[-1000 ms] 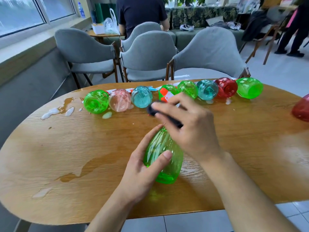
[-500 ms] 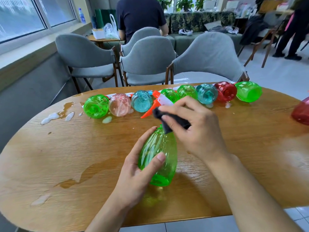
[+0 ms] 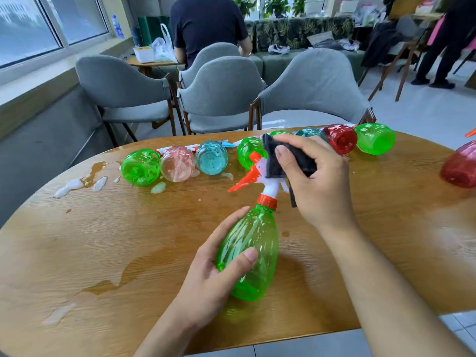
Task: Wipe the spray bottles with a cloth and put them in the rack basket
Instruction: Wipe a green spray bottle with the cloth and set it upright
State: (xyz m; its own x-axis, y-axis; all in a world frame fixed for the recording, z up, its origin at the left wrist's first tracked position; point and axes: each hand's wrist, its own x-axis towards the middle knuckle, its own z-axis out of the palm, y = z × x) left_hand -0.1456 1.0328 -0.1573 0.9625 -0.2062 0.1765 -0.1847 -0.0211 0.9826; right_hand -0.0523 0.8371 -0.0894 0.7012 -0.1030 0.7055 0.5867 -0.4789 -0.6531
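My left hand grips the belly of a green spray bottle, tilted with its white and orange spray head pointing away from me. My right hand holds a dark grey cloth pressed against the spray head. Several more bottles lie on their sides in a row along the far edge of the wooden table: green, pink, teal, red and green. No rack basket is in view.
Puddles of water and white foam lie on the table's left part. Another red bottle rests at the right edge. Three grey chairs stand behind the table; a seated person is beyond them.
My right hand has slid the cloth from the bottle's shoulder up onto the spray head, uncovering the orange trigger and collar. My left hand has shifted lower on the bottle.
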